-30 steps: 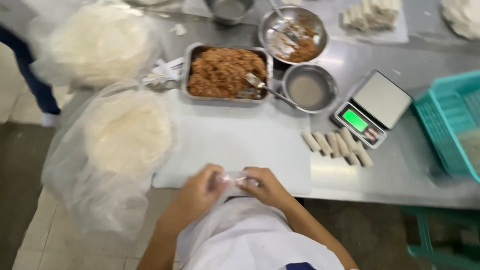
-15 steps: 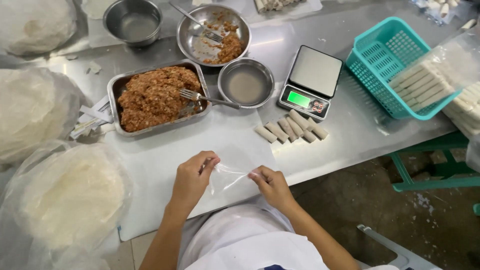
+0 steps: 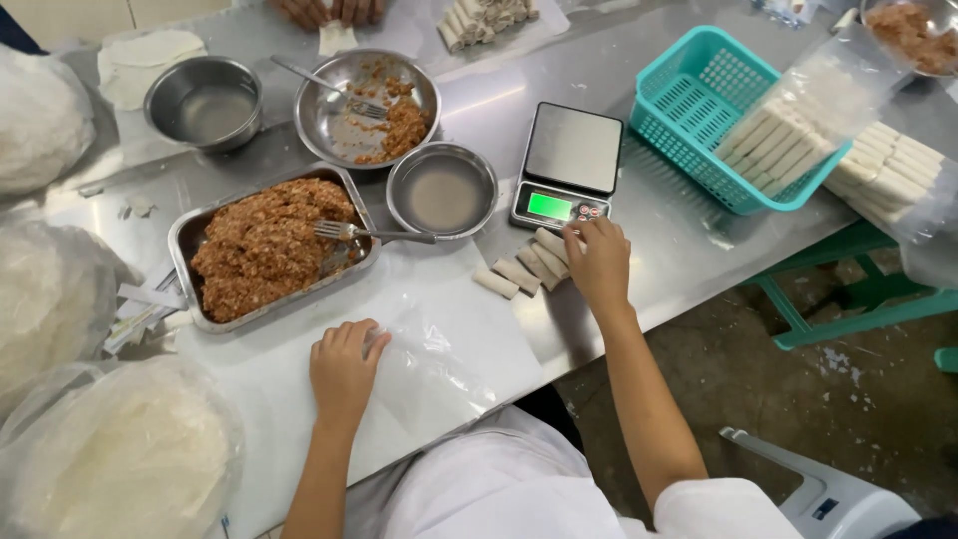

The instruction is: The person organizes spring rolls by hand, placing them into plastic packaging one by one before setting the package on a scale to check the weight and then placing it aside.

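Observation:
My left hand (image 3: 342,365) rests on the white cutting board (image 3: 289,359), its fingers curled on the edge of a clear plastic bag (image 3: 431,371) that lies flat to its right. My right hand (image 3: 599,262) is stretched out to the row of pale spring rolls (image 3: 519,274) just in front of the digital scale (image 3: 567,165). Its fingers curl down over the right-hand rolls and grip them; the left-hand rolls lie uncovered on the steel table.
A metal tray of brown minced filling (image 3: 264,245) with a fork (image 3: 371,235), three steel bowls (image 3: 442,190), bagged round wrappers (image 3: 120,459) at left, a teal basket (image 3: 699,110) with bagged rolls (image 3: 798,125). Another person's hands (image 3: 329,10) at the far edge. A white chair (image 3: 828,499) at lower right.
My right hand has let go of the plastic bag and reached right to the spring rolls by the scale. The left hand has lowered the bag onto the board. The view shifted left.

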